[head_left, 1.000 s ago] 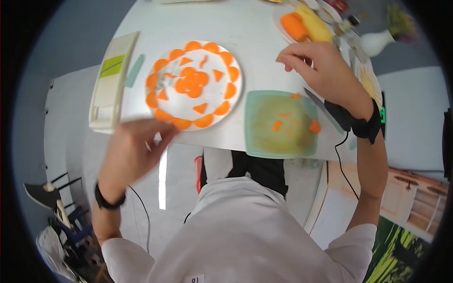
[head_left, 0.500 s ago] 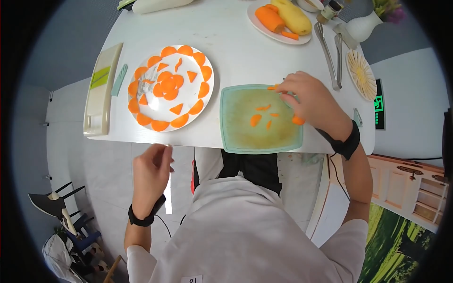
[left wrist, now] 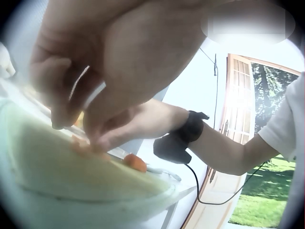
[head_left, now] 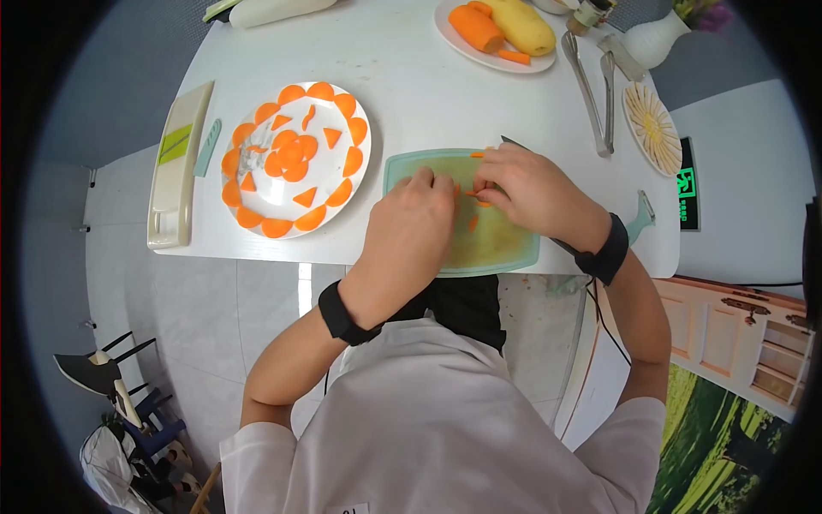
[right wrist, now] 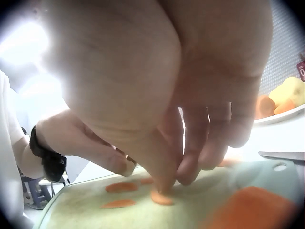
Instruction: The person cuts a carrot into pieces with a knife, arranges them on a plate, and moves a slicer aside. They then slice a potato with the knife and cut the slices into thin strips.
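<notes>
Both hands work close over the green cutting board [head_left: 505, 254]. Thumb and fingertips of my right hand [head_left: 535, 193] pinch a small carrot slice [right wrist: 162, 198] at the board's surface. My left hand [head_left: 411, 223] hovers just beside it, fingers bent loosely downward, with nothing visible in its fingertips. Thin carrot pieces [right wrist: 121, 186] lie on the board under the hands, and a thicker carrot chunk [right wrist: 250, 210] sits near its right side. Left of the board stands a white plate [head_left: 330, 154] with a ring of carrot half-rounds, several triangles and a carrot flower [head_left: 291, 154].
A knife [right wrist: 283, 155] lies along the board's far right, mostly hidden by my right hand. Beyond are tongs [head_left: 591, 94], a plate with carrots [head_left: 475, 27] and a yellow vegetable [head_left: 522, 26]. A slicer [head_left: 180, 163] stands far left, a peeler [head_left: 640, 216] right.
My left hand has come from the table's front edge, by the plate, over to the board. The right hand has shifted slightly left and down onto the carrot pieces, uncovering the peeler.
</notes>
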Demonstrator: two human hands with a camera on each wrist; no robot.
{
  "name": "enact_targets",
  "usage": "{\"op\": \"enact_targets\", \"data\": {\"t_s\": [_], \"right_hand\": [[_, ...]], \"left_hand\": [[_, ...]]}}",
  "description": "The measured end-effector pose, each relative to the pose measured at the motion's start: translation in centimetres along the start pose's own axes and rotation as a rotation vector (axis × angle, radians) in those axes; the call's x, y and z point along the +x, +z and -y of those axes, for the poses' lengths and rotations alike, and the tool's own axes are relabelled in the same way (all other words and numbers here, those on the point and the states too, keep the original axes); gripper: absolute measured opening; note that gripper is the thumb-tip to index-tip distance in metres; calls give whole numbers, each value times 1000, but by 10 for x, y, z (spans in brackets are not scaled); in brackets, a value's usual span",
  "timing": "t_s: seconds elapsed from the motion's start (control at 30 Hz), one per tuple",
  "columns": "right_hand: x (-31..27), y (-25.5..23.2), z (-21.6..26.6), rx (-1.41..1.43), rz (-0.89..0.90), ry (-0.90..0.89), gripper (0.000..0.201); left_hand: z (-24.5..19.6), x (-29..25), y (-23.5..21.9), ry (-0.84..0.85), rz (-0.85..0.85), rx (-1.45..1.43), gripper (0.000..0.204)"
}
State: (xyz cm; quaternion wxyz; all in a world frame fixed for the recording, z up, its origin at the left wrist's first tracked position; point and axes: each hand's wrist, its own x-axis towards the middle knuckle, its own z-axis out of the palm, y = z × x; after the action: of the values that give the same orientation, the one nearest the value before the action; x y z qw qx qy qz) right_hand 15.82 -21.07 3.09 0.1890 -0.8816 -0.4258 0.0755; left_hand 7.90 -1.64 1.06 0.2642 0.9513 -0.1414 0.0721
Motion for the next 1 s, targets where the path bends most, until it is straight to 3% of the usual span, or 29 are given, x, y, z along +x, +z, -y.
{"op": "enact_targets", "data": {"t_s": [0.1, 0.4, 0.5, 0.6, 0.8, 1.0], "right_hand": [[-5, -2, -4, 20, -21, 13, 6], [-14, -3, -11, 37, -82, 10, 8], [-8, -11, -17, -28, -136, 55, 9], [7, -5, -22, -79, -213, 67, 10], [26, -2, -26, -72, -43, 86, 10], [23, -4, -20, -52, -108, 52, 9]], "left_hand": [[-3, 11, 4, -41, 70, 61, 15], [6, 19, 10, 2, 16, 34, 12], [0, 17, -15, -104, 33, -27, 12], [-6, 9, -37, -318, 46, -151, 12], [7, -27, -47, -171, 13, -205, 10], [14, -37, -35, -161, 20, -282, 15]]}}
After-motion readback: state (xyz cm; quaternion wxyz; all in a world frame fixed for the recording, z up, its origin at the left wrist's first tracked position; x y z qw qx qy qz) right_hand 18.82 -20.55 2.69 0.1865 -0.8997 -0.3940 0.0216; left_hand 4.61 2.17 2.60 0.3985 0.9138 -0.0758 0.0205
